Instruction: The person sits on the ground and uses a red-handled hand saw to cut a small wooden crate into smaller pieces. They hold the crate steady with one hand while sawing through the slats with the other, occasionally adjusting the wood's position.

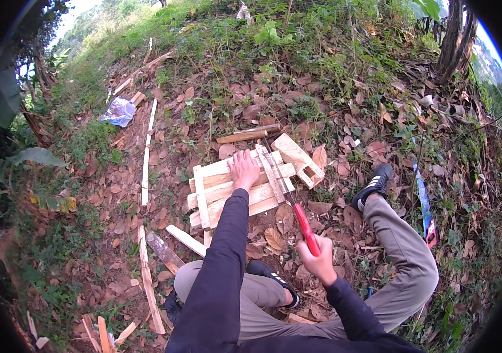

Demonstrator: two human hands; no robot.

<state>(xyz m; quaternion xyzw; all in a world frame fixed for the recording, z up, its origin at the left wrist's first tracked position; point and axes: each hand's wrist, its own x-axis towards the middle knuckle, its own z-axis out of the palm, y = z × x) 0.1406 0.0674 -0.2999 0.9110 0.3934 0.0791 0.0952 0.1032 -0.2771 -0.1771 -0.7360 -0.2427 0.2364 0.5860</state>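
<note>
On the leaf-littered ground [115, 194], our left hand [244, 170] lies flat, gripping nothing, on a slatted wooden panel [221, 192], while our right hand [318, 260] grasps a red-handled saw [304, 225] beside the panel's right crosspiece [269, 175]; firm palm pressure should steady our strokes.

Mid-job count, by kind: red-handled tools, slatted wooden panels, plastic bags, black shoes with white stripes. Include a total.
Red-handled: 2 (metal-bladed saw in the right hand, blue-bladed tool at the far right)
Slatted pale wooden panel: 1 (under the left hand)
Crumpled blue-and-white plastic bag: 1
Black shoes with white stripes: 2
Total: 6
</note>
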